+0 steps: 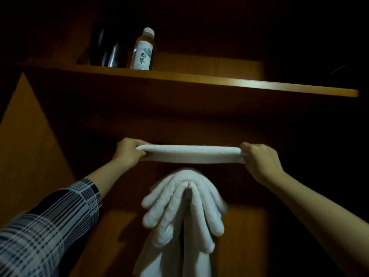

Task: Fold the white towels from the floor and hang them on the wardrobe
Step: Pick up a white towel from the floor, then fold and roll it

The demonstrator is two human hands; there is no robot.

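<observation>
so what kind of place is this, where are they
Most likely the inside of a wooden wardrobe, perhaps in a hotel room. A shelf carries a bottle, folded towels hang over a rail, and both hands, left and right, hold another towel stretched above them.

Wooden shelf (219, 80) with water bottle (142, 50) (upright) on top

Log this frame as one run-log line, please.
left hand: grips folded towel end | right hand: grips other end | held level above hung towels on rail
</observation>
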